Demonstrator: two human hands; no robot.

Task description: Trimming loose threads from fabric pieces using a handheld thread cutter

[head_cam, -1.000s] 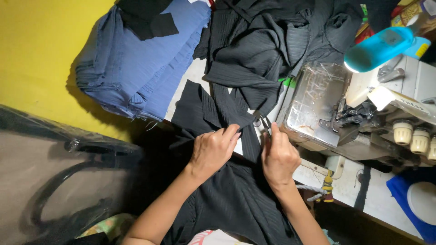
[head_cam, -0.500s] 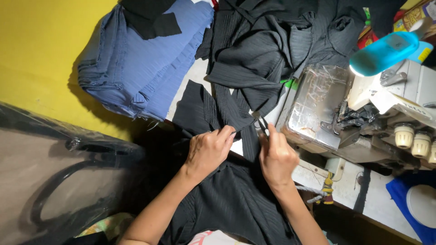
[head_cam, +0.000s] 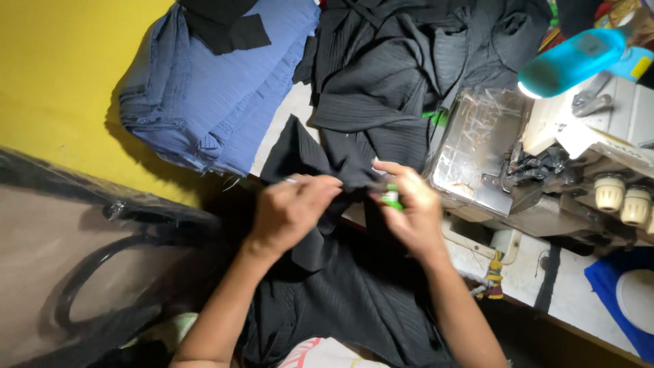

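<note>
Few things here count as packaging. 1 large bag of dark, glossy plastic film (head_cam: 88, 252) lies well to the left of the left hand (head_cam: 289, 211), with a black looped strap showing through it. Far up and to the right of the right hand (head_cam: 409, 211), at the frame's top corner, sits part of a red and yellow package (head_cam: 623, 10), mostly cut off. No screens or signs show.

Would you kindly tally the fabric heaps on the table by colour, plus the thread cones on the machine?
Blue folded fabric stack: 1
Black fabric heap: 1
Black garment in both hands: 1
Pale thread cones: 2 in full view
Total: 5
</note>
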